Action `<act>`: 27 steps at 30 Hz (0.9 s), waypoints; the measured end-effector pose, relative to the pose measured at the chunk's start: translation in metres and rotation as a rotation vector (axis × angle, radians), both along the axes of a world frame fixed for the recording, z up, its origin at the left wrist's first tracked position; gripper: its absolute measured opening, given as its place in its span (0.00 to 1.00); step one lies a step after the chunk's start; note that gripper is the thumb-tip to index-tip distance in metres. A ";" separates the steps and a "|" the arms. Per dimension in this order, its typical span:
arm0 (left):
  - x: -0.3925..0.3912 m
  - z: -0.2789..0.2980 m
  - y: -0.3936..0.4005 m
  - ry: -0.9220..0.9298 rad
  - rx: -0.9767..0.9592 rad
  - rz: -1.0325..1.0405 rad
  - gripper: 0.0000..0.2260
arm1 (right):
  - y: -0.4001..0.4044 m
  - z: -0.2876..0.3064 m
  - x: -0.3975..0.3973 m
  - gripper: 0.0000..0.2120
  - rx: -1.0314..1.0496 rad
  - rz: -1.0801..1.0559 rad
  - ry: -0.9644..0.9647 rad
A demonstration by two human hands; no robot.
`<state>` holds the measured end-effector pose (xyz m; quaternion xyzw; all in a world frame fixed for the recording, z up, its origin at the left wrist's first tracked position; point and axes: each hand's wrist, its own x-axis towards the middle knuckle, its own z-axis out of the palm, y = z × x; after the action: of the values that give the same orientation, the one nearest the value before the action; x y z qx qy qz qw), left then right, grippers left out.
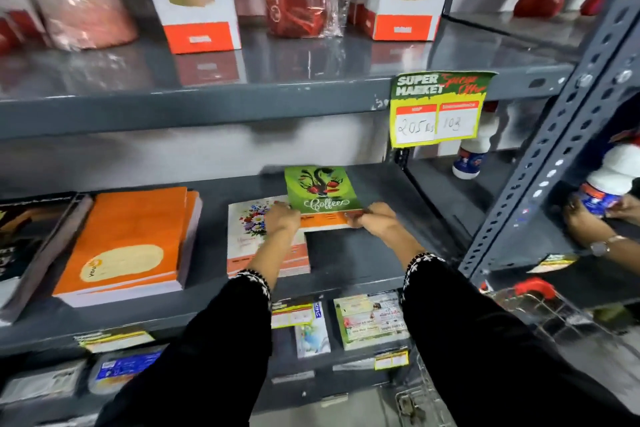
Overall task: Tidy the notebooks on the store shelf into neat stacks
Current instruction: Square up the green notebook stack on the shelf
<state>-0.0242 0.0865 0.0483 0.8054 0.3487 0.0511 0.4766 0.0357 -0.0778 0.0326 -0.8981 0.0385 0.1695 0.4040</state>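
On the middle grey shelf (363, 263) a green notebook (320, 189) with "Coffee" on its cover lies on a small pile with an orange edge. My left hand (282, 218) grips the pile's near left corner and my right hand (375, 217) grips its near right corner. Beside it, partly under my left wrist, sits a floral white-and-orange notebook stack (249, 236). Further left is a tall orange notebook stack (128, 243), then a dark-covered notebook stack (20, 239) at the frame's left edge.
A yellow-green price tag (440, 107) hangs from the upper shelf edge, above boxed bottles and wrapped goods. More notebooks (370, 321) lie on the lower shelf. Another person's hands (595, 215) hold a white bottle at right, behind a slotted upright (540, 163). A wire cart (540, 308) stands at lower right.
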 end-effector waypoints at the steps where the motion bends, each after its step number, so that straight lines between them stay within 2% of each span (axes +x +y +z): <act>1: -0.008 0.002 0.013 0.002 0.042 0.008 0.11 | 0.013 -0.001 -0.008 0.18 0.004 0.007 0.001; 6: -0.047 -0.002 0.075 0.006 0.144 -0.025 0.14 | 0.074 -0.015 -0.044 0.15 0.002 0.062 -0.015; 13: -0.073 -0.026 0.096 0.019 0.169 -0.057 0.15 | 0.095 -0.027 -0.073 0.12 -0.074 0.049 -0.039; 21: -0.086 -0.031 0.091 -0.007 0.040 0.041 0.10 | 0.095 -0.025 -0.077 0.09 -0.101 0.123 -0.092; 24: -0.087 -0.029 0.092 0.004 -0.016 0.061 0.09 | 0.096 -0.024 -0.076 0.13 -0.111 0.167 -0.092; 27: -0.087 -0.029 0.093 0.012 -0.022 0.058 0.07 | 0.096 -0.022 -0.076 0.13 -0.116 0.194 -0.101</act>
<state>-0.1107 0.1794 0.0195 0.7900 0.3752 0.0563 0.4816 -0.0404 0.0182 0.0109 -0.9268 -0.0592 0.1600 0.3346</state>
